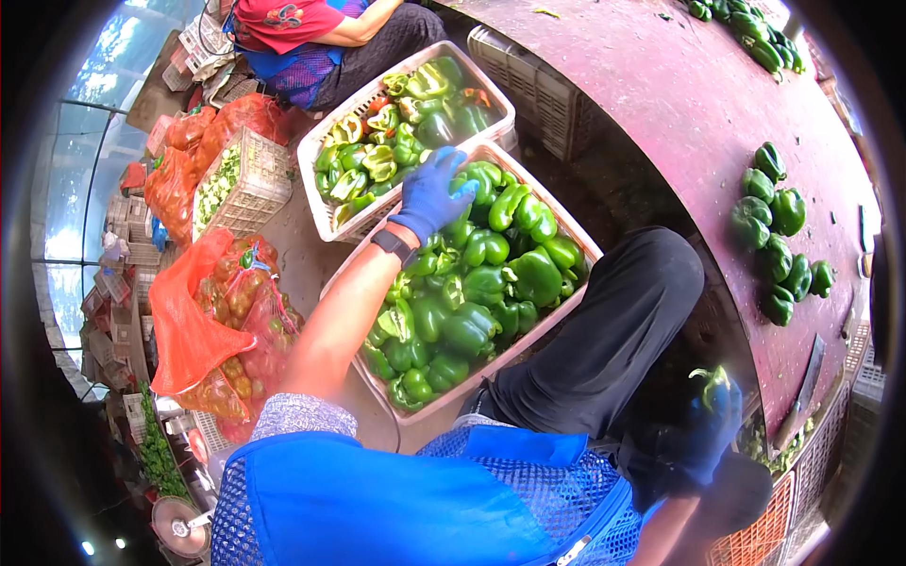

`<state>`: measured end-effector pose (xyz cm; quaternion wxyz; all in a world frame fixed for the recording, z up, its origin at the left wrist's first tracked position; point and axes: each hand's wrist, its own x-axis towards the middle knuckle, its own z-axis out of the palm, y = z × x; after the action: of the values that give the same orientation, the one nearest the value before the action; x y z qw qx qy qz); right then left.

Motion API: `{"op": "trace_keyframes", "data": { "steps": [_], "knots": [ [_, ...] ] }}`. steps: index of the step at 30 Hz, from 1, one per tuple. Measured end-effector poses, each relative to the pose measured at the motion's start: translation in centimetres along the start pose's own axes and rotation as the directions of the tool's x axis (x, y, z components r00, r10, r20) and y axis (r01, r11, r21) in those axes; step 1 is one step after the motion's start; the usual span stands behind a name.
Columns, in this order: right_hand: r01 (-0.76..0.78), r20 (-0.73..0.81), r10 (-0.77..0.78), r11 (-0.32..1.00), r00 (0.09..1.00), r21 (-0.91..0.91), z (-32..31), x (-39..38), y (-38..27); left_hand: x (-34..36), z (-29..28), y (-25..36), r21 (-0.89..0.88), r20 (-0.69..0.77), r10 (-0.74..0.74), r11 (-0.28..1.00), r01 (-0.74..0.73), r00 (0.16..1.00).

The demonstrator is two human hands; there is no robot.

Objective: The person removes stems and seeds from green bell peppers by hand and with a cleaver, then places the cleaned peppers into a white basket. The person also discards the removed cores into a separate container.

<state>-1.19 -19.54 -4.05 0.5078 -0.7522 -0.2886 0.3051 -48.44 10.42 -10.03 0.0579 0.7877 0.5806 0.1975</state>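
My left hand [434, 196], in a blue glove, reaches over the far left edge of a pale crate [587, 247] heaped with green bell peppers [472, 330]. Its thumb and fingers are apart, close over the peppers near the rim; its palm side is hidden. Low on the right, my right hand [710, 429], also gloved in blue and somewhat blurred, is closed round a green pepper piece [714, 385] with a curled stem, which sticks out above the fingers. A knife [809, 382] lies on the edge of the reddish table [651, 85], beyond that hand.
Behind the pepper crate stands another pale crate [316, 179] of cut and whole peppers. Several green peppers [776, 226] lie on the table. Orange net sacks [203, 321] and a crate of pale green pieces [260, 193] stand left. A co-worker's red sleeve [283, 24] shows at the top.
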Motion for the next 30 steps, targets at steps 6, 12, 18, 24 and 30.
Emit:
{"op": "trace_keyframes", "data": {
  "steps": [6,12,18,24,30],
  "knots": [
    [-0.044,0.030,0.044,0.999,0.999,0.006,1.4,0.7,-1.3,0.8,4.8,-2.0,0.056,0.108,-0.005,0.998,-0.001,0.994],
    [-0.046,0.031,0.047,0.998,0.998,-0.037,4.2,1.7,-3.0,1.7,5.3,0.1,0.193,0.152,-0.058,0.981,0.028,0.987],
    [0.527,0.251,-0.464,0.743,0.850,-0.412,5.4,4.8,-2.5,2.5,6.5,3.8,0.338,0.137,-0.209,0.929,0.153,0.968],
    [-0.016,0.161,0.034,0.994,0.986,-0.111,6.5,5.1,-3.6,2.3,7.9,3.8,0.345,0.063,-0.206,0.923,0.172,0.977],
    [0.108,0.133,-0.079,0.968,0.988,-0.226,5.8,4.8,-2.9,2.2,10.0,2.7,0.378,-0.059,-0.114,0.917,0.128,0.992]
  ]
}}
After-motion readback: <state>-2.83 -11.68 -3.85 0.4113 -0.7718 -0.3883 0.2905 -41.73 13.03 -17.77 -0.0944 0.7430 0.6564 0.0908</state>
